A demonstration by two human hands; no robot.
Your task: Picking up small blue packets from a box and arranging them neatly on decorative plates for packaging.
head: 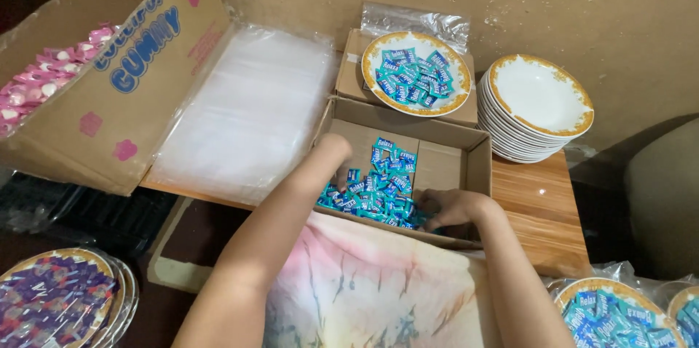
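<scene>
Desk (539, 202): wooden, lower right, beside stacked plates (537, 104).
Box (477, 162): frame centre, holds teal candies (378, 188).
Left hand (336, 155): fingers in candies, grip can't tell.
Right hand (451, 208): fingers curled over candies, grip can't tell.

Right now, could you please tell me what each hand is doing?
Left hand: among the teal candies in the box; grip cannot be told.
Right hand: same.

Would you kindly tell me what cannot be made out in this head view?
- Left hand fingers: buried among the small teal wrapped candies in the open brown cardboard box, so its grip is unclear.
- Right hand fingertips: hidden by the candies and box wall.
- Plate of purple wrapped candies: cut off by the bottom-left edge.
</scene>
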